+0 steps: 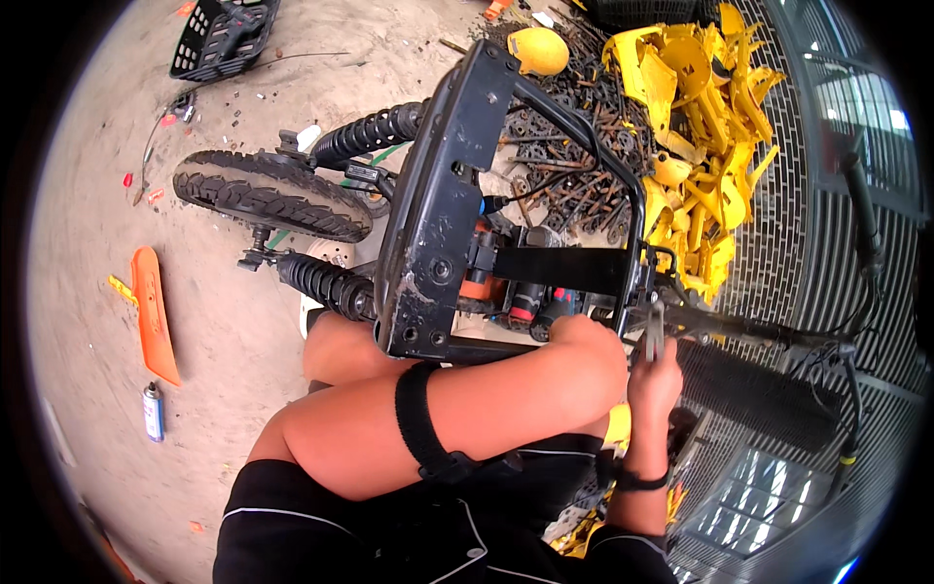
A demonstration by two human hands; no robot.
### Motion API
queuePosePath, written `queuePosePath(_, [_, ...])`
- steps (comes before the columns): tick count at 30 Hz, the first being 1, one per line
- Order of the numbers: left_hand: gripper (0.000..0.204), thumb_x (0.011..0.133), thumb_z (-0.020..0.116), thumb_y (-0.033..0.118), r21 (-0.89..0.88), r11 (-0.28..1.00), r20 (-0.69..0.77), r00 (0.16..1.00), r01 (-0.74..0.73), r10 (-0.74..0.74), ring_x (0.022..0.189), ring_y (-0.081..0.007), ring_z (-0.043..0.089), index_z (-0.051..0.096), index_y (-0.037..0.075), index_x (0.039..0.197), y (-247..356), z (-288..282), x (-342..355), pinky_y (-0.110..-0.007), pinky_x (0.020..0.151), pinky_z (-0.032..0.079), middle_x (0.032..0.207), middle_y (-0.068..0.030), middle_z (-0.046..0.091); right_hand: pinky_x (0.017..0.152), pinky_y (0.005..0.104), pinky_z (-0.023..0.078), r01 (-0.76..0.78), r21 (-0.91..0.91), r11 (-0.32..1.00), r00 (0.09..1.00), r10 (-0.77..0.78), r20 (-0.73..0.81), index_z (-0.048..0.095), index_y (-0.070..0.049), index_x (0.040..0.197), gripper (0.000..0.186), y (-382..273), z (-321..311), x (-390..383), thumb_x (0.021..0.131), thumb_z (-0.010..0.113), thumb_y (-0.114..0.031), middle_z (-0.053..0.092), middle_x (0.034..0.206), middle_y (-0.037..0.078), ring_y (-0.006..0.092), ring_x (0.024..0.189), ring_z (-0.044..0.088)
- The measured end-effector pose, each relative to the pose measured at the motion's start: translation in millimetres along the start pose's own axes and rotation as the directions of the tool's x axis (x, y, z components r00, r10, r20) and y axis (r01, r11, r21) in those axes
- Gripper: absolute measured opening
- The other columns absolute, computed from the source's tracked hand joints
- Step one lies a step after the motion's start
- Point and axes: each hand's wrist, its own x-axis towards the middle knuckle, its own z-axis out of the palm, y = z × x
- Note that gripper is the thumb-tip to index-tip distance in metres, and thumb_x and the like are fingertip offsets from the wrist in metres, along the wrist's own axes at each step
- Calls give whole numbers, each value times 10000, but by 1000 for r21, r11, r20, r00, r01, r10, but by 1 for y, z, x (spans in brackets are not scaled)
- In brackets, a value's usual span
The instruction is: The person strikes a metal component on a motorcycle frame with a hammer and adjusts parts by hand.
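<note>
A black metal scooter frame [433, 234] with a knobby tyre [268, 195] and two coil shock absorbers [370, 133] stands before me. My left hand [587, 341] is curled beside the frame's near bar; its fingers are mostly hidden, and what they hold does not show. Farther right, my right hand [654, 378] is closed around metal pliers [655, 331], whose head points up at the joint of the frame and the steering column [725, 321]. Power tools [530, 304] in black, red and blue are seen through the frame opening. Black straps circle both forearms.
An orange mudguard [151, 316] and a spray can [153, 412] are on the floor at left. A black crate [222, 39] lies top left. Heaps of dark metal rods [569, 165] and yellow plastic parts [705, 146] fill the far right. Handlebars [861, 214] reach toward the corrugated wall.
</note>
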Motion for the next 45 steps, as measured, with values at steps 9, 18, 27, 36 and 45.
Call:
queuePosePath(9, [303,791,639,179,9,997,-106,991,-81,82,722,-357,708,594,-77,948,-10,8,-2,-424,648,557,794,-201,700,566,399,523,232,360,903,957,-147,-248,571,-8,1004,160,-35,-46,-10,874,661,-25,633,710,195,351,625,679])
queuePosePath(18, [315,858,589,207,-18,1000,-32,999,24,-25,797,-342,722,591,-77,995,-4,-1,-4,-428,664,571,877,-213,714,621,453,521,348,175,921,925,-307,-226,609,-27,1029,194,-40,-42,-8,871,651,-131,651,809,221,413,732,668])
queuePosePath(27, [398,789,729,177,-28,1000,32,999,-13,14,1016,-286,703,687,-18,1133,-3,3,3,-387,800,560,1132,-153,685,539,442,464,91,251,964,982,-44,-184,567,-12,981,143,-3,-5,-9,987,582,-154,604,700,224,427,626,605])
queuePosePath(36, [393,771,726,158,10,999,37,999,-38,38,989,-306,709,672,-38,1108,-2,-2,-2,-393,793,565,1102,-172,691,539,366,467,278,273,921,924,-179,-339,587,4,959,204,-21,-23,-18,991,598,-198,594,681,170,307,572,597])
queuePosePath(45, [346,788,622,128,-33,999,-10,999,-34,34,845,-355,720,595,-86,1058,-4,-4,-4,-417,746,562,904,-226,716,566,495,489,394,126,910,900,-355,-253,583,-8,946,161,-21,-15,3,793,632,-9,598,707,192,439,659,619])
